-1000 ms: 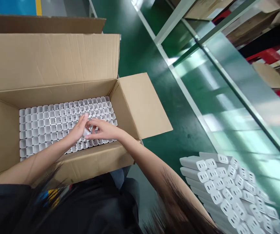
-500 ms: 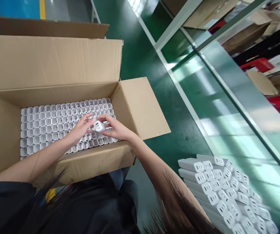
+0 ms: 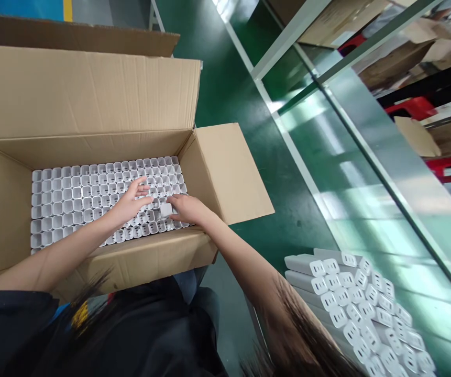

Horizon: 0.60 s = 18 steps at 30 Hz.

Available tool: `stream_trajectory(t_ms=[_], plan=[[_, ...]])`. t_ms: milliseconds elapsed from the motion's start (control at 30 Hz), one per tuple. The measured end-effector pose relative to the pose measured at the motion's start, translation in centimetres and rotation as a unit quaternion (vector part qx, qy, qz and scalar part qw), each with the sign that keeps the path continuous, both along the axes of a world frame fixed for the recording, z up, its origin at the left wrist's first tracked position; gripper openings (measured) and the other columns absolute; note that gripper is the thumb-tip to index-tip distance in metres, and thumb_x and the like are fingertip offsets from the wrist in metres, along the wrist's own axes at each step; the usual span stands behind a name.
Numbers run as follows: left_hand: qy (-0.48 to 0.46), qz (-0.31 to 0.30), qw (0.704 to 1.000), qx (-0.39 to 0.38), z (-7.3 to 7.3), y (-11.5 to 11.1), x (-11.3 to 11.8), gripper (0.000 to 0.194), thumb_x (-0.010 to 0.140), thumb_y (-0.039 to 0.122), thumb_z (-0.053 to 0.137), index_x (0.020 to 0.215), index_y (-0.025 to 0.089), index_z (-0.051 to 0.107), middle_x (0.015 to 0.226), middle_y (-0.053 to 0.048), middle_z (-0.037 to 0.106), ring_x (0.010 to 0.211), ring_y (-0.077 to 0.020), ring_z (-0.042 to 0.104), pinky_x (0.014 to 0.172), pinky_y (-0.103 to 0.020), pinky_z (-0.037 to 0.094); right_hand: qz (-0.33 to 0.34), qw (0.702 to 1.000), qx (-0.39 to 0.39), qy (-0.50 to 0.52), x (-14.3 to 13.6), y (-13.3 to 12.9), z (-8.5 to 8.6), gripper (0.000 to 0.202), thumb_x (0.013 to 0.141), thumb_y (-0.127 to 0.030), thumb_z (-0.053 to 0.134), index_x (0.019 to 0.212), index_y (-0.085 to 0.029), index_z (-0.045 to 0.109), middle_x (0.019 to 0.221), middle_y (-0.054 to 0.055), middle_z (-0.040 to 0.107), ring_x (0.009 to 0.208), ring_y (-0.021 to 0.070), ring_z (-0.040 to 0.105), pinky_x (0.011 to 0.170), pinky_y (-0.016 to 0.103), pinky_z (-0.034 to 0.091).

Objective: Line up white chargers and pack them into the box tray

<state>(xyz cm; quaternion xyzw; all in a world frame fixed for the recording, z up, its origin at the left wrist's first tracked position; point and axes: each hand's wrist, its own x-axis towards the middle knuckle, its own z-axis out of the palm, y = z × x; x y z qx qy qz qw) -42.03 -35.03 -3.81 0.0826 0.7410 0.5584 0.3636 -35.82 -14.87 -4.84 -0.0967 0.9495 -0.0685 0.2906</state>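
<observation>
Gripping white casing (image 3: 166, 210) between thumb and fingers of right hand (image 3: 188, 208), amid packed rows (image 3: 67, 198) in open carton (image 3: 141, 264); can't tell if seated. Hovering just left with left hand (image 3: 129, 203), fingers released, loosely spread. Outside, lower right, showing pile of white slotted pieces (image 3: 354, 311).

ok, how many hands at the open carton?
2. The left hand is open above the rows of casings; the right hand, to its right, holds a white casing inside the carton. No other hands show.
</observation>
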Motion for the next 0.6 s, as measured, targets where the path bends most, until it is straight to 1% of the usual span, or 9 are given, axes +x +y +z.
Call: stream_trajectory(t_ms=[67, 100, 167, 267, 333, 433, 500, 600], plan=[[-0.007, -0.012, 1.000, 0.010, 0.1, 0.0, 0.1, 0.068, 0.082, 0.029, 0.061, 0.145, 0.023, 0.034, 0.142, -0.014, 0.050, 0.131, -0.0252, 0.047, 0.110, -0.047, 0.037, 0.015, 0.999, 0.038, -0.006, -0.2, -0.8, -1.1, 0.044, 0.086, -0.023, 0.068, 0.126, -0.011, 0.056, 0.124, 0.020, 0.061, 0.110, 0.0330, 0.063, 0.085, 0.038, 0.053], [-0.007, -0.020, 1.000, 0.012, 0.1, 0.0, 0.1, 0.068, 0.082, 0.029, 0.061, 0.144, 0.022, 0.035, 0.140, -0.014, 0.051, 0.129, -0.0248, 0.049, 0.110, -0.046, 0.038, 0.026, 0.998, 0.051, -0.008, -0.4, -1.1, -1.6, 0.044, 0.085, -0.021, 0.068, 0.126, -0.010, 0.057, 0.124, 0.021, 0.060, 0.110, 0.0342, 0.063, 0.085, 0.040, 0.053], [-0.009, -0.034, 0.999, 0.015, 0.1, 0.1, 0.3, 0.067, 0.081, 0.029, 0.060, 0.143, 0.020, 0.035, 0.138, -0.014, 0.052, 0.125, -0.0241, 0.051, 0.108, -0.045, 0.039, 0.048, 0.996, 0.071, -0.014, -0.7, -1.8, -2.3, 0.045, 0.083, -0.017, 0.068, 0.126, -0.010, 0.056, 0.125, 0.021, 0.059, 0.109, 0.0343, 0.063, 0.086, 0.042, 0.053], [-0.009, -0.045, 0.999, 0.019, 0.0, 0.1, 0.4, 0.066, 0.081, 0.031, 0.060, 0.142, 0.020, 0.037, 0.136, -0.014, 0.053, 0.123, -0.0239, 0.051, 0.106, -0.045, 0.040, 0.073, 0.993, 0.086, -0.025, -1.1, -2.4, -2.8, 0.046, 0.083, -0.014, 0.066, 0.127, -0.010, 0.055, 0.126, 0.021, 0.058, 0.109, 0.0324, 0.064, 0.088, 0.042, 0.053], [-0.007, -0.045, 0.999, 0.025, 0.1, 0.1, 0.5, 0.065, 0.081, 0.032, 0.060, 0.141, 0.021, 0.038, 0.135, -0.013, 0.054, 0.121, -0.0238, 0.052, 0.104, -0.045, 0.040, 0.086, 0.992, 0.088, -0.032, -1.4, -2.7, -3.0, 0.047, 0.083, -0.015, 0.067, 0.129, -0.012, 0.055, 0.127, 0.020, 0.058, 0.110, 0.0316, 0.063, 0.090, 0.042, 0.053], [-0.008, -0.048, 0.998, 0.032, 0.1, 0.0, 0.6, 0.065, 0.081, 0.031, 0.060, 0.141, 0.021, 0.038, 0.134, -0.013, 0.055, 0.119, -0.0234, 0.053, 0.104, -0.045, 0.040, 0.093, 0.991, 0.085, -0.044, -1.5, -3.0, -3.2, 0.053, 0.082, -0.021, 0.071, 0.131, -0.014, 0.054, 0.130, 0.020, 0.058, 0.111, 0.0325, 0.063, 0.091, 0.042, 0.053], [-0.009, -0.055, 0.998, 0.037, 0.2, 0.0, 0.6, 0.065, 0.081, 0.031, 0.060, 0.141, 0.021, 0.038, 0.134, -0.013, 0.055, 0.119, -0.0232, 0.054, 0.104, -0.044, 0.041, 0.087, 0.992, 0.081, -0.052, -1.4, -2.9, -3.4, 0.056, 0.081, -0.025, 0.073, 0.133, -0.015, 0.053, 0.133, 0.021, 0.056, 0.112, 0.0341, 0.063, 0.091, 0.043, 0.053], [-0.009, -0.064, 0.997, 0.039, 0.0, -0.1, 0.7, 0.063, 0.083, 0.033, 0.060, 0.141, 0.022, 0.039, 0.133, -0.012, 0.056, 0.120, -0.0237, 0.054, 0.102, -0.043, 0.043, 0.060, 0.993, 0.072, -0.068, -1.5, -2.7, -4.0, 0.060, 0.082, -0.029, 0.074, 0.136, -0.015, 0.051, 0.136, 0.022, 0.055, 0.114, 0.0361, 0.062, 0.089, 0.042, 0.053]])
